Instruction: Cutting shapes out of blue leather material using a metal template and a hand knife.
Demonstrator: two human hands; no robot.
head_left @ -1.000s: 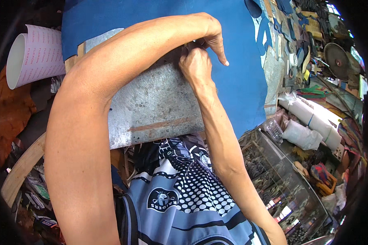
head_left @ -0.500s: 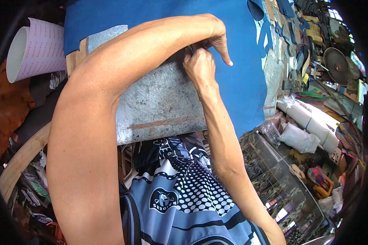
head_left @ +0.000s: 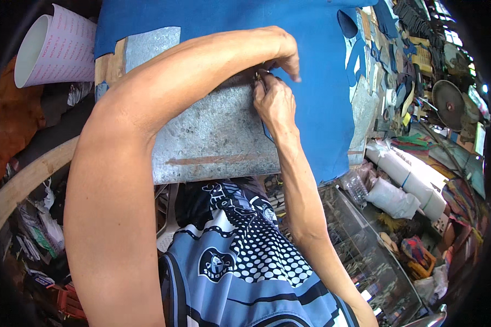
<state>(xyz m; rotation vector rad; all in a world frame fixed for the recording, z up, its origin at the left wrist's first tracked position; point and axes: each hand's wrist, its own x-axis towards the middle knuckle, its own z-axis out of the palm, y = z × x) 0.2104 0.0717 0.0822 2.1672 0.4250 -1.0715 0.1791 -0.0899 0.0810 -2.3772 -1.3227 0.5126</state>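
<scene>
A large blue sheet of material (head_left: 324,109) lies over a worn grey metal-topped work table (head_left: 202,136). My left arm arches across the table, and my left hand (head_left: 287,54) is bent down over the sheet. One stretched finger shows, its tip blurred; the other fingers are mostly hidden behind the hand. Close below it, my right hand (head_left: 278,103) is closed near the sheet's left edge. It grips a small slim tool (head_left: 258,77) with a shiny tip; too little shows to tell its kind.
A rolled white printed sheet (head_left: 65,52) stands at the far left, above a curved wooden piece (head_left: 30,174). Blue offcuts (head_left: 357,60) hang at the table's right side. Further right are a round fan (head_left: 448,103), white wrapped rolls (head_left: 406,174) and a glass-topped case (head_left: 365,240).
My right hand has turned and moved slightly right and down, showing the tool's tip. My left hand's stretched finger has drawn up a little. The view has shifted slightly.
</scene>
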